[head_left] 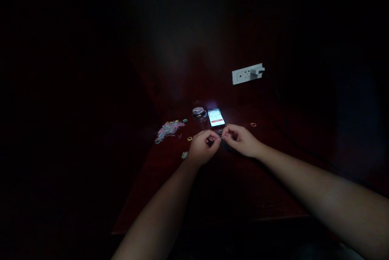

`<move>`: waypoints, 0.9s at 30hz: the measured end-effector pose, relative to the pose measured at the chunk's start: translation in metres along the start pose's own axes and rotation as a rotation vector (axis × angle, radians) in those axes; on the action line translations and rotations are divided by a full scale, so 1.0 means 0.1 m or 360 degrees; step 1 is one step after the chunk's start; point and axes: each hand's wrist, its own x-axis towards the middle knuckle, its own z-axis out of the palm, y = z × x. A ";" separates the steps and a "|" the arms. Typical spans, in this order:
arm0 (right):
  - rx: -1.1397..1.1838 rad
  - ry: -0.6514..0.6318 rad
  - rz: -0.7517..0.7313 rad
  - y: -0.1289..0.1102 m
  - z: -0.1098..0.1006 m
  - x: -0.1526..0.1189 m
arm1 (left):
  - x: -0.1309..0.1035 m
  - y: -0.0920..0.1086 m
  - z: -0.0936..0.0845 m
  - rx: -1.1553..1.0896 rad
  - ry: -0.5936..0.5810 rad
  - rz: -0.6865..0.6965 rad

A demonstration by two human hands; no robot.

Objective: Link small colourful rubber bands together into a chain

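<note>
My left hand (204, 147) and my right hand (241, 140) meet over the dark red table, both with fingers pinched. Between their fingertips is a thin, pale bit, too small and dim to name. Just beyond the fingertips lies a small pale elastic band (220, 132). A yellow elastic band (190, 139) sits left of my left hand, and a small pale-green item (184, 155) rests by that wrist. A heap of coloured elastic bands (170, 129) is farther left. Behind my hands a phone (216, 118) has its screen lit.
A small clear round container (199, 113) stands left of the phone. To the right lies an orange-red elastic band (253, 124). A white wall socket (247, 74) with a plug (257, 71) is above the table, and a dark cable runs down at the right. The surroundings are very dark.
</note>
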 end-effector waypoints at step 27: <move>-0.0152 -0.0001 -0.0038 0.00 -0.03 -0.01 | 0.01 -0.02 0.02 -0.0022 0.0001 -0.0015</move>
